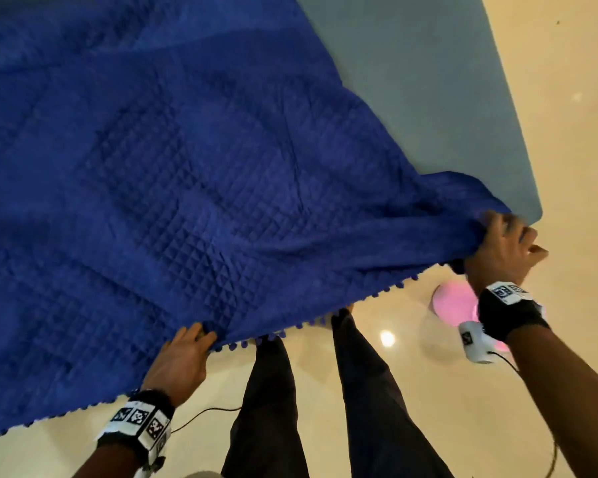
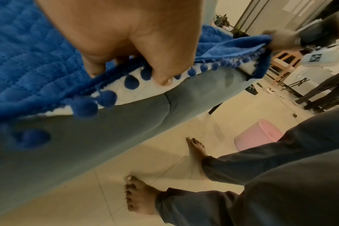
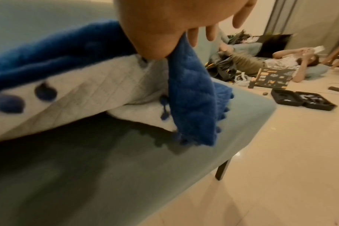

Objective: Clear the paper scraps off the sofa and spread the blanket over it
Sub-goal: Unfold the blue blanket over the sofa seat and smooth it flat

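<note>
Over the sofa [image 1: 446,98], both hands apart, left hand [image 1: 178,363] gripping blanket [image 1: 152,167] hem, right hand [image 1: 501,250] clutching its corner

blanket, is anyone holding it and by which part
Both hands grip the blue blanket along its pom-pom edge: left hand mid-edge, right hand at the corner.

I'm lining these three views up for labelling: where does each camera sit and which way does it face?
Head: on the head, facing down at the blanket over the sofa; both hands, forearms and legs show.
Left wrist: along the left hand, which grips the pom-pom edge; bare feet and legs below.
Right wrist: along the right hand, which pinches the blanket corner above the seat.
Shared: head and left wrist both show the pink bin.
</note>
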